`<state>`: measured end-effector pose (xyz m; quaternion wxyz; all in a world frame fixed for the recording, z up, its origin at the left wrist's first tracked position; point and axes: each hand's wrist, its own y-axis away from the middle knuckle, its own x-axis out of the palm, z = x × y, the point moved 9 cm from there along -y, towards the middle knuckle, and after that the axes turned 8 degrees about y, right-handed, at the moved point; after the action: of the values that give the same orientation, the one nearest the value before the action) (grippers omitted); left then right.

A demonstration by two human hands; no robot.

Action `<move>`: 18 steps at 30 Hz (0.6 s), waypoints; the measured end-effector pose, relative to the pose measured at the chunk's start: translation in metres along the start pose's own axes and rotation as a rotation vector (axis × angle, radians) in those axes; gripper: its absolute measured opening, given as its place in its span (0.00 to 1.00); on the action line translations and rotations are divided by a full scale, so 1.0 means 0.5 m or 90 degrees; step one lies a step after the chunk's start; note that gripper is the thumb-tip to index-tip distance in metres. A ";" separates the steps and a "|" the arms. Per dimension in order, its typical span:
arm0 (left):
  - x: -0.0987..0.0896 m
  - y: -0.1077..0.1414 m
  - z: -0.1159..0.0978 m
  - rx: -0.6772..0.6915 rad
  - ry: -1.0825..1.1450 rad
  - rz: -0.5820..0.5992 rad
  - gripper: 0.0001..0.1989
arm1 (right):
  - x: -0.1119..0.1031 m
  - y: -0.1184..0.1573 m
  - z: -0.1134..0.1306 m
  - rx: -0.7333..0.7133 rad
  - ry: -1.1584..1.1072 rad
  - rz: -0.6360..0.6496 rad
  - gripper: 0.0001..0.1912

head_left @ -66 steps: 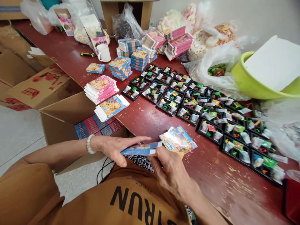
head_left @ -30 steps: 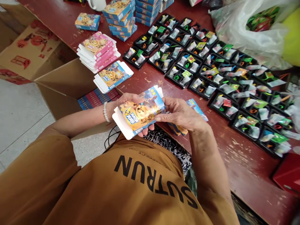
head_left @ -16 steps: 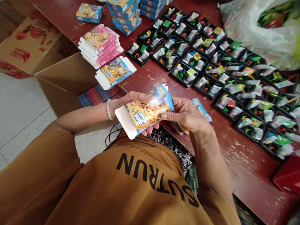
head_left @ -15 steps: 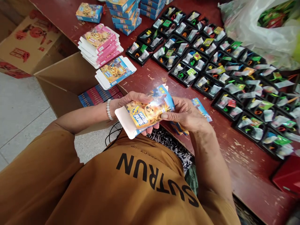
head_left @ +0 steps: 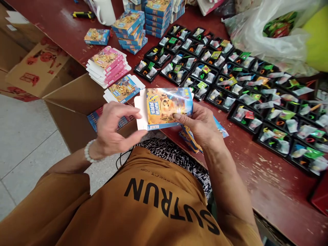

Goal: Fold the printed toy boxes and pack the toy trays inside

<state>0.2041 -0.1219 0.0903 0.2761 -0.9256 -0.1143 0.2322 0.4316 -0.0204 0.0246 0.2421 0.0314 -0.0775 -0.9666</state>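
"What's closest?"

"A mustard T-shirt (head_left: pixel 164 205) printed SUTRUN, then two bare hands above it, with a flat printed carton (head_left: pixel 166 107) held up between them, just over the table edge."

"How's the grip?"

"The right hand (head_left: pixel 198 124) pinches the carton's right side in a narrow hold, thumb on the printed face and fingers behind. The left hand (head_left: pixel 115 128), with a bead bracelet (head_left: pixel 88 152) at its wrist, stands half open beside the white flap (head_left: pixel 139 109) at the carton's left end. I can't tell whether its fingertips touch it."

"What's under the hands?"

"Loose cartons (head_left: pixel 188 140) lie on the table's edge below the right hand. Left of the table, a cardboard box (head_left: pixel 69 94) stands open with blue-and-red packs (head_left: pixel 110 119) inside."

"And beyond that?"

"On the red-painted table (head_left: pixel 269 191), a pink-edged carton stack (head_left: pixel 107 65) and a single flat carton (head_left: pixel 123 89) sit near the box. Rows of black trays (head_left: pixel 217 78) holding small clear sachets fill the right side. Farther up are stacked blue cartons (head_left: pixel 130 27), a white mug (head_left: pixel 104 10), and a bulging plastic bag (head_left: pixel 271 34) beside a yellow-green basin (head_left: pixel 317 37)."
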 end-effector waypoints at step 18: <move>0.087 0.022 -0.011 0.005 -0.035 0.122 0.40 | 0.008 0.018 0.014 -0.052 -0.060 -0.039 0.22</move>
<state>0.2452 -0.1188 0.0721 0.2528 -0.9245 -0.0317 0.2834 0.4316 -0.0292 0.0327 0.2099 -0.0220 -0.0486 -0.9763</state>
